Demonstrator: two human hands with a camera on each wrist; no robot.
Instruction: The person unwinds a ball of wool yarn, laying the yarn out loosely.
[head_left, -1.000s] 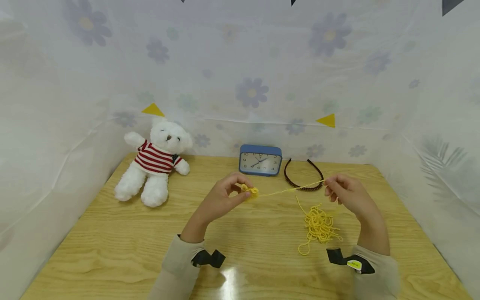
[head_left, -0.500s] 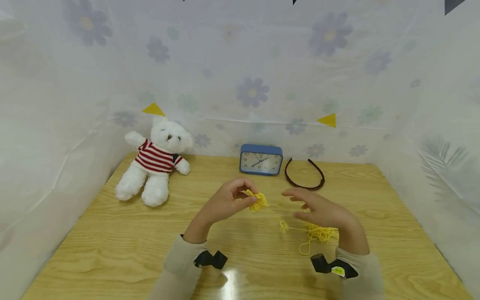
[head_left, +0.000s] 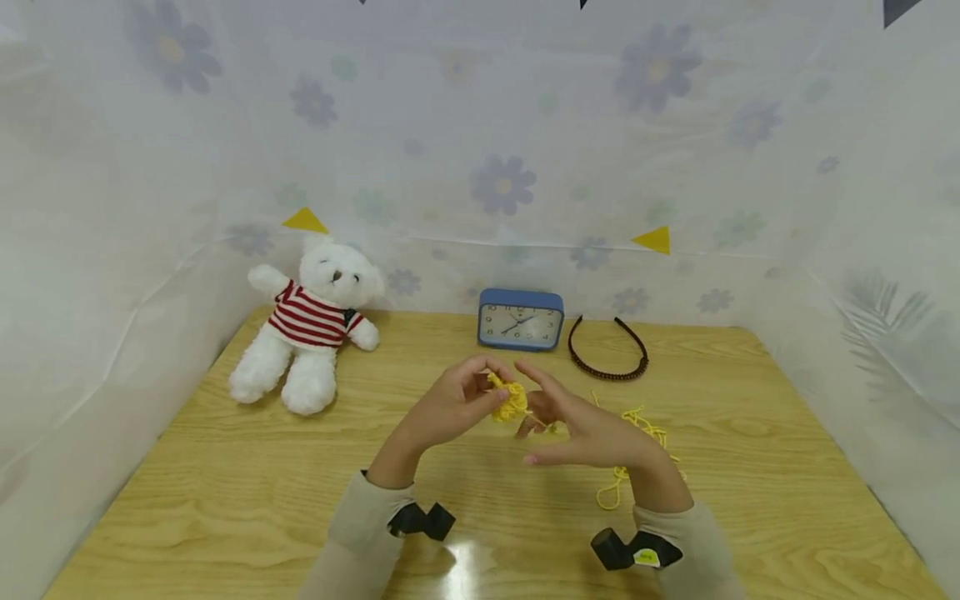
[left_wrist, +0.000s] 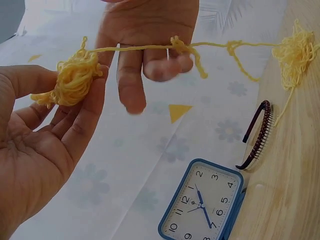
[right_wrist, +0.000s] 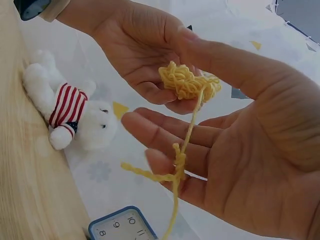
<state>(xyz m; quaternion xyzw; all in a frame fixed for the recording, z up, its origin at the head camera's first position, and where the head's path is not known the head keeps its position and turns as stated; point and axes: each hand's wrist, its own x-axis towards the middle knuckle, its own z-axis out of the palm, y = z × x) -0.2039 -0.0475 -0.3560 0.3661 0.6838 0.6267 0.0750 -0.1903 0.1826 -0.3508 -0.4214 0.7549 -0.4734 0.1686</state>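
My left hand [head_left: 450, 408] pinches a small wound bundle of yellow yarn [left_wrist: 77, 82] between thumb and fingers, above the middle of the table. Facing it from the right is my right hand [head_left: 596, 429], its fingers spread and loosely bent, the thumb held apart. One yarn strand [right_wrist: 189, 132] leaves the bundle and passes in front of the right fingers. A knot [right_wrist: 179, 162] with a short loose end sits on that strand near the bent smaller fingers. Further along, the strand leads to a loose yarn pile [left_wrist: 295, 55] on the table, partly hidden behind the right wrist in the head view.
A blue alarm clock [head_left: 520, 325] stands at the table's back, beside a dark beaded headband [head_left: 611, 376]. At the back left sits a white teddy bear [head_left: 307, 321] in a red-striped shirt. Flowered cloth [head_left: 420, 150] surrounds the wooden table [head_left: 247, 500].
My right hand has let go of the strand it pulled taut to the right and come left, close to the bundle, fingers opened. The left hand still pinches the bundle, slightly lower.
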